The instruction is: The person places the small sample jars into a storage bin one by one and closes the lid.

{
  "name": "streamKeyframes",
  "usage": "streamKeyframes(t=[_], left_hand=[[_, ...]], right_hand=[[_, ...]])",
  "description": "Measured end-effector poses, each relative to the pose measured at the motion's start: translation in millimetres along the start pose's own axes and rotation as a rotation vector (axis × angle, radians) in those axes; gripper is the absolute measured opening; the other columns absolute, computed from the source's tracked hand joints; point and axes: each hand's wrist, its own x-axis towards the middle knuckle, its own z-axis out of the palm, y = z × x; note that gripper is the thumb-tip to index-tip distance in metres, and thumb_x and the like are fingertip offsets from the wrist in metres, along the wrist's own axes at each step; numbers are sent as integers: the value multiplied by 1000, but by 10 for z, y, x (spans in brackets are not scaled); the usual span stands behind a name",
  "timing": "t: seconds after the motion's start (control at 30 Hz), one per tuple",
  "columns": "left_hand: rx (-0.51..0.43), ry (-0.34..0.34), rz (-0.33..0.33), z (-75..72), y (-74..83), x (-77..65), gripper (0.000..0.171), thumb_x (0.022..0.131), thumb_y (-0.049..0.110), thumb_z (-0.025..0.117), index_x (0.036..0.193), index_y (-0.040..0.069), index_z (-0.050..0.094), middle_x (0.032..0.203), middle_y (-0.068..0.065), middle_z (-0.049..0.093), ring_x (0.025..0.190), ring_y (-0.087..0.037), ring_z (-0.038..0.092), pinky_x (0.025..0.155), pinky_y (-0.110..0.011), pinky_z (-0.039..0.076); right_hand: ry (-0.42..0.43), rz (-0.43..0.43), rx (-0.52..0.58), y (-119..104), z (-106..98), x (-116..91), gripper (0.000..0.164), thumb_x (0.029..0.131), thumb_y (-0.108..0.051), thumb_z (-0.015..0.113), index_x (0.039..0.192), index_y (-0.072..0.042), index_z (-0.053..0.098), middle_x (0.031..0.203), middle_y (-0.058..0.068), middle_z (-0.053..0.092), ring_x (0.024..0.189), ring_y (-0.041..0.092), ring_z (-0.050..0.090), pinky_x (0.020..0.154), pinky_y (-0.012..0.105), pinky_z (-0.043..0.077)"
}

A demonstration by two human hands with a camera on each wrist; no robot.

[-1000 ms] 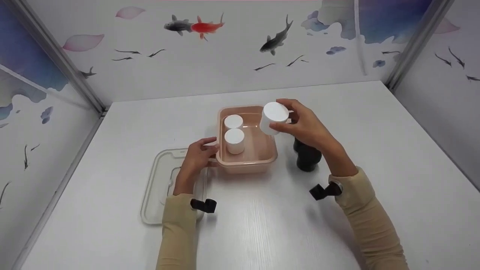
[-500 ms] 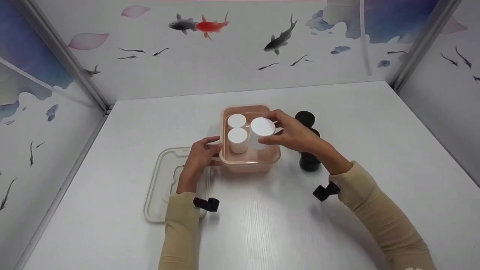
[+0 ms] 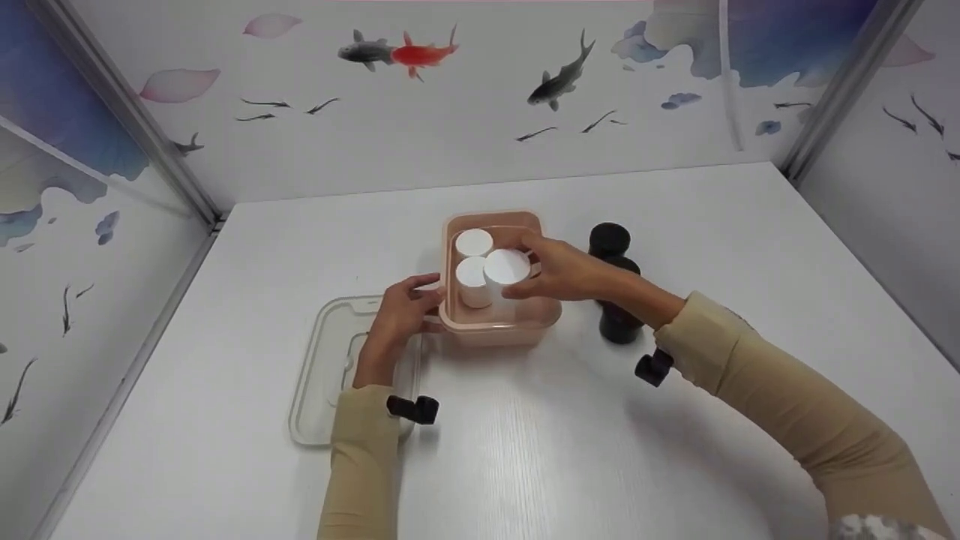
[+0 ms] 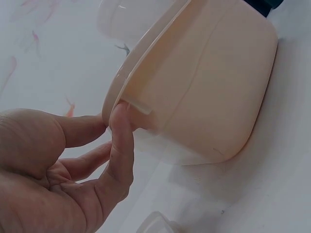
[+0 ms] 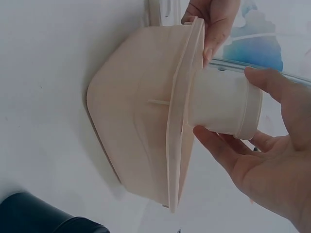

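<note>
- Farther left than before, your right hand [image 3: 566, 271] holds a white jar [image 3: 507, 268] at the mouth of the pink box [image 3: 491, 337], near two canisters [image 3: 474, 241].
- Your right fingers [image 5: 216, 145] grip its sides; your left hand [image 3: 397, 316] pinches the box's rim.
- Black containers [image 3: 610, 238] stand nearby on the counter [image 3: 487, 450].

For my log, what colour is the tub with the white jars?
The tub is peach pink, clearest in the head view.

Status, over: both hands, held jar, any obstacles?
Left hand pinching pink tub. Right hand gripping white jar at tub's opening. Two jars inside may crowd it.
</note>
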Motion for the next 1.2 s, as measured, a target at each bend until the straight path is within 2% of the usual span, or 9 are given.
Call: streamKeyframes(t=[0.23,0.37,0.63,0.93,1.2], left_hand=[[8,-1,8,4,-3,-12,41,103,19,57,144,14,53,127,-14,66,102,-22,70,73,-27,63],[-2,-11,18,4,-3,-15,41,102,19,58,143,13,53,126,-15,66,100,-22,70,72,-27,63],[-13,-49,59,3,-2,-3,44,102,17,59,144,9,52,129,-20,65,95,-19,71,73,-29,64],[-7,-37,64,-9,1,-2,43,102,16,59,143,8,53,125,-20,66,91,-18,71,71,-28,64],[4,-25,39,-19,-3,9,42,102,16,58,144,10,53,126,-18,66,97,-21,71,73,-29,64]], right_hand=[[-32,-87,-70,-72,84,88,55,83,-18,83,127,-5,53,124,11,58,111,23,56,97,37,51],[-50,-116,-130,-117,119,135,56,81,-20,84,127,-2,57,128,13,56,115,26,56,97,38,51],[-70,-101,-259,-193,194,237,63,80,-24,85,131,1,58,128,14,62,111,28,58,96,41,53],[-152,-13,-367,-240,276,339,70,81,-21,84,141,-5,53,142,13,57,134,28,49,114,44,44],[-138,-50,-433,-246,306,390,68,78,-21,87,138,-7,59,135,15,60,122,28,53,105,43,50]])
